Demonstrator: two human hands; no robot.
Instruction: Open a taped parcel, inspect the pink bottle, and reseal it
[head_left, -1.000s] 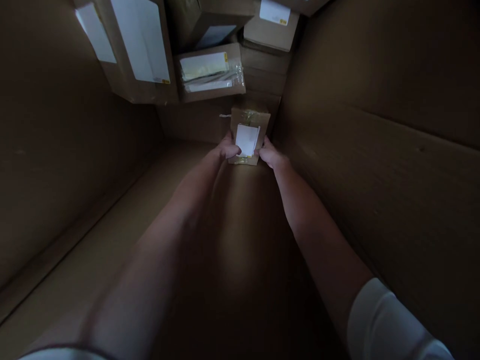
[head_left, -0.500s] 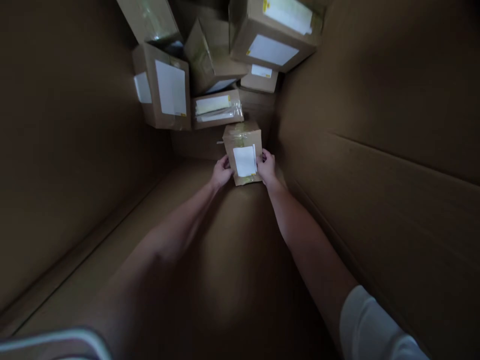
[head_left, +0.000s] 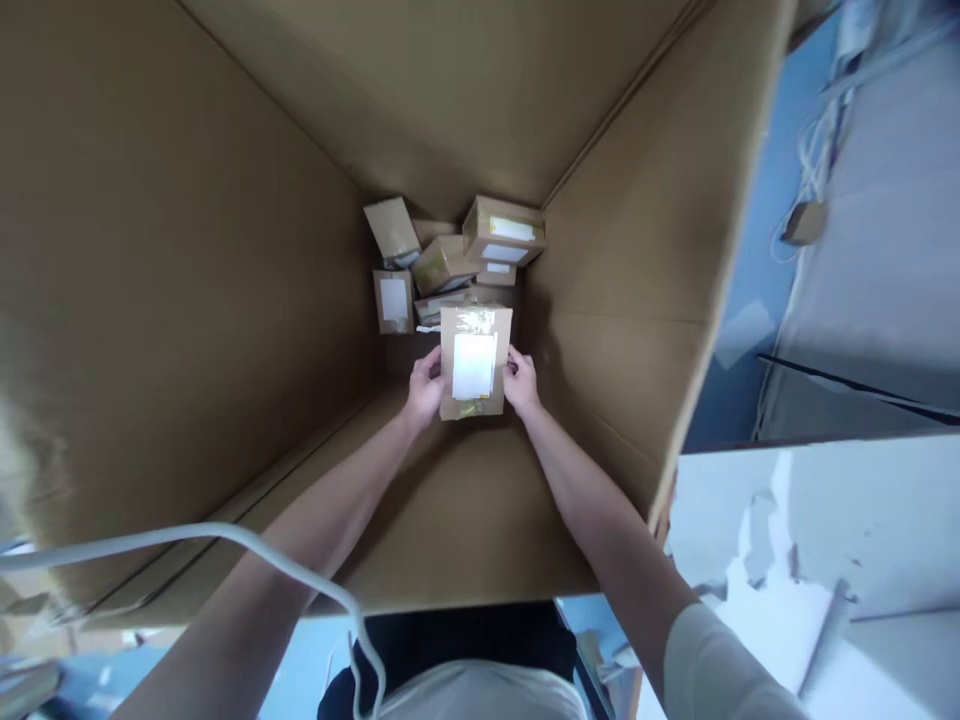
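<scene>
head view: carton bears white label (glaring, unreadable).

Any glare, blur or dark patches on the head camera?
Head view: the white paper label on the held brown cardboard box is overexposed, no print legible; head view: glare spots the clear tape above it; head view: the large brown cardboard carton is shadowed beside the box and blurred along its right rim.
</scene>
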